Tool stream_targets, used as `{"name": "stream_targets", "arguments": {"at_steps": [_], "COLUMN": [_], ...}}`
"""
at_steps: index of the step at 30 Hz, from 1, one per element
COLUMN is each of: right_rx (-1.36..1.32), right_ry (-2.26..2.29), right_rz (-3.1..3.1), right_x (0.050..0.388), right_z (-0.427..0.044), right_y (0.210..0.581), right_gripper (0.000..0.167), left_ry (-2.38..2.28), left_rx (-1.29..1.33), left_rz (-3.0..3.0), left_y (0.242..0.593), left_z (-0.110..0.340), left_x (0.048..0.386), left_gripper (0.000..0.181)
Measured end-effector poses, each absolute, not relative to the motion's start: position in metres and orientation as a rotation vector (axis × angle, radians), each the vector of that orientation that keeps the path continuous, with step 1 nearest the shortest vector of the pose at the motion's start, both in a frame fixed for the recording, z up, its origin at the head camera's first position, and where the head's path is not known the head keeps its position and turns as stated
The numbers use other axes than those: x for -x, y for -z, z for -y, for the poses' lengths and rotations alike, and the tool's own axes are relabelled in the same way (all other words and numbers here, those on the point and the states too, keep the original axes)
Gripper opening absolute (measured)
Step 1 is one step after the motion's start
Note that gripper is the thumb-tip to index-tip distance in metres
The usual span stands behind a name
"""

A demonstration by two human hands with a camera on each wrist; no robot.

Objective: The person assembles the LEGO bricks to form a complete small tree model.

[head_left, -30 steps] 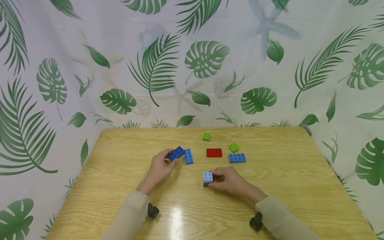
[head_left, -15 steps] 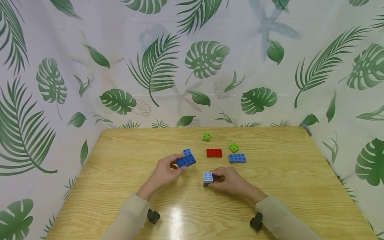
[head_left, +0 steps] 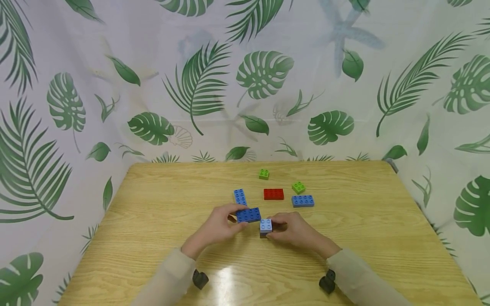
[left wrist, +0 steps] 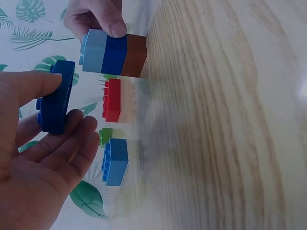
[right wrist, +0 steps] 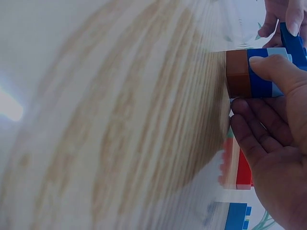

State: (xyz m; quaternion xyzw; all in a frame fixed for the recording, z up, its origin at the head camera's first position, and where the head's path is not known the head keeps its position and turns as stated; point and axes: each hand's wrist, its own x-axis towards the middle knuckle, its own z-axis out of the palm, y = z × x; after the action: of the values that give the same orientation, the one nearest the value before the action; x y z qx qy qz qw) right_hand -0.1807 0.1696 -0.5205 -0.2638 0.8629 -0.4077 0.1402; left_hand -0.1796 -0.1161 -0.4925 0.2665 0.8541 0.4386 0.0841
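- My left hand [head_left: 222, 224] holds a dark blue toy brick [head_left: 248, 215].
- My right hand [head_left: 297, 229] holds a stack [head_left: 266, 228]: light blue, dark blue, brown, top down.
- Two oblong bricks [head_left: 240, 196] [head_left: 303, 201]: mid-blue.
- A red brick [head_left: 273, 194].
- Two square bricks [head_left: 264, 174] [head_left: 298, 187]: lime green.
- Table [head_left: 172, 182]: yellowish wood, brown grain.
- Backdrop [head_left: 153, 93]: white, green leaf print.
- My sleeves [head_left: 168, 272] [head_left: 363, 274]: cream.

1. table [head_left: 134, 238]: wood-grained.
2. stack [head_left: 266, 228]: upright on it, the clock's centre.
3. green brick [head_left: 263, 174]: 12 o'clock, the farthest off.
4. red brick [head_left: 273, 194]: just past 12.
5. other green brick [head_left: 298, 187]: between 1 and 2.
6. blue brick [head_left: 303, 201]: 2 o'clock, just beside that green.
7. other blue brick [head_left: 239, 196]: 11 o'clock.
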Motion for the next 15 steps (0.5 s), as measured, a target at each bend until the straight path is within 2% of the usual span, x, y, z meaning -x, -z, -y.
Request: {"name": "stream_targets", "arguments": {"at_steps": [15], "right_rx": [0.757], "right_ry": [1.179], "right_rz": [-2.480], "right_x": [0.1796], "right_z": [-0.1687], "right_y": [0.5186], "right_gripper": [0.036], "left_ry": [-1.208], "left_rx": [-0.905], "left_rz": [-2.505], "left_y": [0.4886], "left_z": [0.1077], "left_x": [0.1781], "left_gripper": [0.042]}}
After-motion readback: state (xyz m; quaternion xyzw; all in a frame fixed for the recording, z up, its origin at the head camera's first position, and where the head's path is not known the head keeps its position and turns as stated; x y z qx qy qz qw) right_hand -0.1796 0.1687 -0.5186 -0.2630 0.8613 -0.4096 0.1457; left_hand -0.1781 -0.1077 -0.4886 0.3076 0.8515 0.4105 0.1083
